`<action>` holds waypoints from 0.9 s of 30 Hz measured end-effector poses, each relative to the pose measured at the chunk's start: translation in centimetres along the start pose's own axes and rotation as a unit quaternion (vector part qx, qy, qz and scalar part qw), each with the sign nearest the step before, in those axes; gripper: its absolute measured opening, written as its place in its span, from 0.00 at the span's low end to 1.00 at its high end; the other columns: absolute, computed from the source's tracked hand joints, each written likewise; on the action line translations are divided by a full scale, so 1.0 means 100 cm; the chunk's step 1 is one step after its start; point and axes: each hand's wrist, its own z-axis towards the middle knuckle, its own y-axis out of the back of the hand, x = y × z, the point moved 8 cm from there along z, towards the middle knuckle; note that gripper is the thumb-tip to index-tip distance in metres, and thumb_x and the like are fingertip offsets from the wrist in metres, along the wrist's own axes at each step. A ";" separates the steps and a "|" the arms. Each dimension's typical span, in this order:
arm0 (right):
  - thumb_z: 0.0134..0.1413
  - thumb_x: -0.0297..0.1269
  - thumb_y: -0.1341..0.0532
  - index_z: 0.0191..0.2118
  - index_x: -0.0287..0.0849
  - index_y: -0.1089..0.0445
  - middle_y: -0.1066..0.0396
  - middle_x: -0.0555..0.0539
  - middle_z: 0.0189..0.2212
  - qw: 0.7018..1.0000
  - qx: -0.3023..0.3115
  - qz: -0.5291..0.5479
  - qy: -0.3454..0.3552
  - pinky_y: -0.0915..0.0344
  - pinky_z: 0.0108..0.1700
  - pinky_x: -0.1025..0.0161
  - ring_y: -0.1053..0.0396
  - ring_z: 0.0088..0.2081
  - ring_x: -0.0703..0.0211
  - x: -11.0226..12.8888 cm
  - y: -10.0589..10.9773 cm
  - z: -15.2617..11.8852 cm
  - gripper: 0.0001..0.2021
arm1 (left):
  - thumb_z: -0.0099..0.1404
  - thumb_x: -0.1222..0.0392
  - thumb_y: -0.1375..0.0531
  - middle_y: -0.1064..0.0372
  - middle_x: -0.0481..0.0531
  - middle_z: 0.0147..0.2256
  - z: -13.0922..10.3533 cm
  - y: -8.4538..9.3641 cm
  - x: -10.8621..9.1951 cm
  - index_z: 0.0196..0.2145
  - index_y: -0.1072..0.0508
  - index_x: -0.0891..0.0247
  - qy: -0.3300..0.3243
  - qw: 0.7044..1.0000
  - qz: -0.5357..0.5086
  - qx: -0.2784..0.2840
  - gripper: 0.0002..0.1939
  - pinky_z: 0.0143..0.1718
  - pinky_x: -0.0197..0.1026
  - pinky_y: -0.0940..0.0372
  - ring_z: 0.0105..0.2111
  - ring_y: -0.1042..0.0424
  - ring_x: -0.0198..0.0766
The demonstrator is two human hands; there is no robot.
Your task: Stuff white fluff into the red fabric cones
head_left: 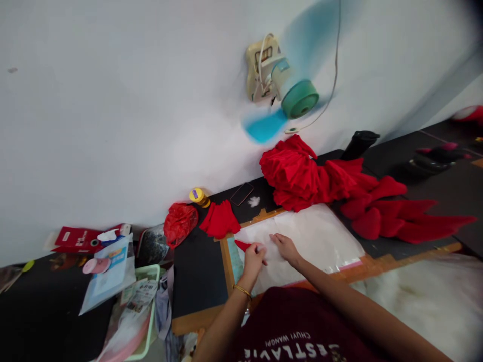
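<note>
My left hand [254, 259] is closed on a small red cloth piece [242, 245], whose pointed end sticks out to the left. To its right, my right hand [284, 247] is held above the white sheet [313, 236], its thumb and forefinger close together; anything between them is too small to make out. A stack of red cloth pieces [221, 219] lies just beyond the sheet's left corner. Behind the sheet rises a large heap of red cloth [294, 173], trailing off to the right.
A wall fan [300, 99] spins above the table. Near the wall are a phone [242, 193], a yellow container [199, 197] and a red plastic bag [180, 223]. A green-rimmed basket [153, 306] stands at the left.
</note>
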 end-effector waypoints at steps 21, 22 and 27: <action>0.58 0.55 0.50 0.36 0.42 0.32 0.29 0.48 0.30 0.994 0.076 0.080 -0.025 0.38 0.35 0.61 0.35 0.31 0.57 0.003 -0.018 -0.006 0.21 | 0.53 0.52 0.34 0.26 0.53 0.35 -0.011 -0.012 0.000 0.39 0.24 0.64 0.005 0.993 -0.114 0.010 0.18 0.33 0.37 0.38 0.32 0.32 0.36; 0.58 0.54 0.51 0.38 0.41 0.31 0.28 0.47 0.30 0.991 0.090 0.090 -0.030 0.37 0.34 0.61 0.35 0.31 0.58 0.003 -0.019 -0.008 0.21 | 0.52 0.51 0.33 0.26 0.53 0.35 -0.012 -0.012 -0.001 0.39 0.24 0.64 0.006 0.992 -0.125 0.014 0.18 0.33 0.37 0.38 0.31 0.32 0.36; 0.46 0.46 0.39 0.39 0.41 0.26 0.25 0.48 0.32 0.986 0.122 0.112 -0.019 0.36 0.35 0.62 0.33 0.32 0.58 0.004 -0.020 -0.016 0.17 | 0.45 0.57 0.30 0.29 0.48 0.26 -0.008 -0.006 -0.003 0.29 0.25 0.65 0.011 0.987 -0.158 0.001 0.14 0.30 0.36 0.41 0.25 0.36 0.33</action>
